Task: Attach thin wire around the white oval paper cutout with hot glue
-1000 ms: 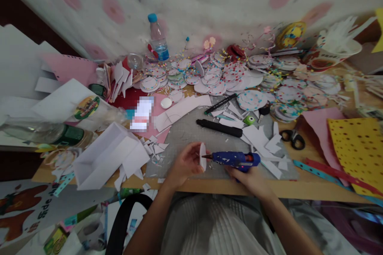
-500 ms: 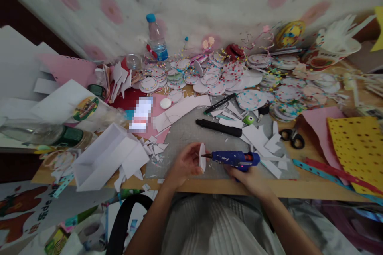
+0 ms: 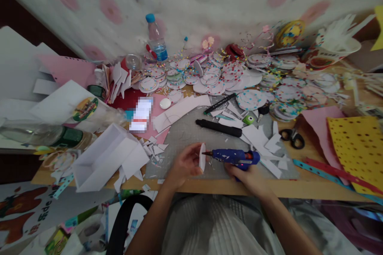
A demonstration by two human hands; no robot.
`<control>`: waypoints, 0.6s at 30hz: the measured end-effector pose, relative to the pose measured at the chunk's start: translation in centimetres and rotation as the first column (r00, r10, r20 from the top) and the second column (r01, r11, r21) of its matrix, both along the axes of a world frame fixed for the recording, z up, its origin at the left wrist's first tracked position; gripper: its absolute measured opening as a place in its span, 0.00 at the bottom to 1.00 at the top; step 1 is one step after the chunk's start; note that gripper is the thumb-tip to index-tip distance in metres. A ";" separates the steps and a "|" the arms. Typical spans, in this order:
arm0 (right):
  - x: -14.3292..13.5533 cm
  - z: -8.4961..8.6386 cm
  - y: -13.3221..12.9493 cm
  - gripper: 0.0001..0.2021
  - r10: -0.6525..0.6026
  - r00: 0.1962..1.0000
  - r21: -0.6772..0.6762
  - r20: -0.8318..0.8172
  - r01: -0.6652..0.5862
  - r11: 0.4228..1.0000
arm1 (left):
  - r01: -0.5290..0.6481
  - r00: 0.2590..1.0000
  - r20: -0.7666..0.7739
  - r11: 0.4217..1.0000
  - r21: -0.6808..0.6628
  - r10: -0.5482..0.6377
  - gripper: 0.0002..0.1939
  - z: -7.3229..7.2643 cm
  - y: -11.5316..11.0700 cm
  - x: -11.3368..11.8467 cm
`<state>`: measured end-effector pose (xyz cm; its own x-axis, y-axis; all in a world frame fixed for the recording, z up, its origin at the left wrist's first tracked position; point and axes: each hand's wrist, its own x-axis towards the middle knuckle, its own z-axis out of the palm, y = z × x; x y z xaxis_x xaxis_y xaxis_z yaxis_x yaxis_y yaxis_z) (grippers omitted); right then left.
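Observation:
My left hand (image 3: 186, 164) grips a small white disc (image 3: 202, 158) by its edge, holding it upright so that it appears nearly edge-on. A blue hot glue gun (image 3: 235, 157) is in my right hand (image 3: 243, 175), fingers wrapped round its handle. Its dark nozzle points left, with the tip at the disc's right face; whether it touches, I cannot tell. A small red light glows on the gun's body. Beneath both hands lies a grey cutting mat (image 3: 182, 147) strewn with paper scraps.
Behind the mat are a black cutter (image 3: 219, 128), a black pen (image 3: 220, 103) and piles of dotted discs (image 3: 209, 77). Black scissors (image 3: 292, 138) lie to the right, beside yellow dotted sheets (image 3: 356, 147). At left are an open white box (image 3: 104, 159), a phone (image 3: 141, 114) and plastic bottles.
The glue gun's tip has shifted very slightly at the disc. Both hands keep their hold, and everything else looks the same.

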<state>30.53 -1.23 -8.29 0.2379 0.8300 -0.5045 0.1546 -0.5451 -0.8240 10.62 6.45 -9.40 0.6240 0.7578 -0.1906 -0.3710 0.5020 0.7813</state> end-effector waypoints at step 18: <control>-0.4 1.3 0.9 0.13 -0.015 1.000 0.022 -0.022 0.016 1.000 | -0.001 1.000 0.018 1.000 0.000 0.001 0.37 -0.2 0.1 0.0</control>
<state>30.10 -0.34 -7.03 0.2398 0.8371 -0.4917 0.1276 -0.5293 -0.8388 10.61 6.52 -9.55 0.6269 0.7582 -0.1794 -0.3850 0.5016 0.7747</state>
